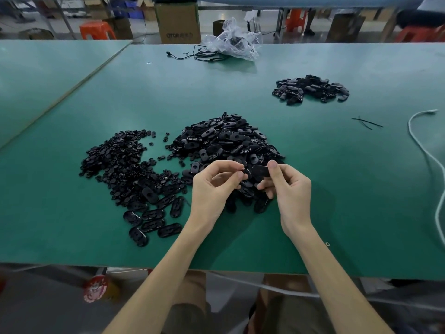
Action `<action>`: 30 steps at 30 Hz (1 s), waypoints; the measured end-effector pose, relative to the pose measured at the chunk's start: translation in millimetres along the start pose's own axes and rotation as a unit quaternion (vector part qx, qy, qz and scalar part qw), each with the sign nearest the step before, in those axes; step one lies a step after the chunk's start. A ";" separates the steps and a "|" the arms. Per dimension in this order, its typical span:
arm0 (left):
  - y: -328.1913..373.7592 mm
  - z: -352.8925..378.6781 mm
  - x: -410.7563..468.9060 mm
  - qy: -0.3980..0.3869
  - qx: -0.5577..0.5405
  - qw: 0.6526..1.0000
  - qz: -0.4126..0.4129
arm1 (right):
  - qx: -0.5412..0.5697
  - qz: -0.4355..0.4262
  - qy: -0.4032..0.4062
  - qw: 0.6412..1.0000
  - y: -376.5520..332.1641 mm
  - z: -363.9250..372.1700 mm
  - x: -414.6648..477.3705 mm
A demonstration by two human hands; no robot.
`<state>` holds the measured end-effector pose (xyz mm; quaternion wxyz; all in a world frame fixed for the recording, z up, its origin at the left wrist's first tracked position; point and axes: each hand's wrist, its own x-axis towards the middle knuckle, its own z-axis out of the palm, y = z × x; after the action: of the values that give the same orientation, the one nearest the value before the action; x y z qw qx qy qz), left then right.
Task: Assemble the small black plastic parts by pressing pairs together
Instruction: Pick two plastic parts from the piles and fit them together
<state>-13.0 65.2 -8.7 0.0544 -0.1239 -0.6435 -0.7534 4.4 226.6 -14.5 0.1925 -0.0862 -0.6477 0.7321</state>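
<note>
A green worktop (72, 213) fills most of the frame. A heap of oval black parts (228, 141) is piled at centre, with smaller black parts (120, 165) at its left and a third pile (310, 89) at upper right. Below the central heap, an oval part (261, 171) is pinched by the right hand (291, 191), and a small black piece (242, 168), barely visible, by the left hand (214, 189). A plastic bag (233, 39) lies at the far edge. A cardboard box (178, 20) and an orange stool (97, 30) are seen beyond.

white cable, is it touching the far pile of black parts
No, the white cable lies well right of the far pile, bare mat between.
</note>
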 end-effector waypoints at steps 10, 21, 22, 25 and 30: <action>0.4 1.0 -0.7 -0.011 0.040 0.999 0.007 | -0.020 0.002 -0.005 1.000 1.3 -0.1 0.1; -3.2 -0.3 -0.3 0.008 0.060 0.998 -0.015 | -0.056 -0.024 -0.061 0.996 -5.3 4.2 -5.0; -3.4 -0.3 -0.4 0.008 0.060 0.998 -0.014 | -0.060 -0.025 -0.064 0.996 -5.6 4.1 -5.1; -3.0 -0.1 -0.7 0.005 0.063 0.998 -0.011 | -0.064 -0.027 -0.069 0.995 -6.0 4.3 -5.4; -2.1 -0.1 -1.0 0.004 0.085 0.996 -0.011 | -0.075 -0.030 -0.075 0.994 -5.8 4.6 -5.3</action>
<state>-12.5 65.4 -10.9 0.0595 -0.1088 -0.7060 -0.6973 8.4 220.8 -8.8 0.1585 -0.0261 -0.7159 0.6795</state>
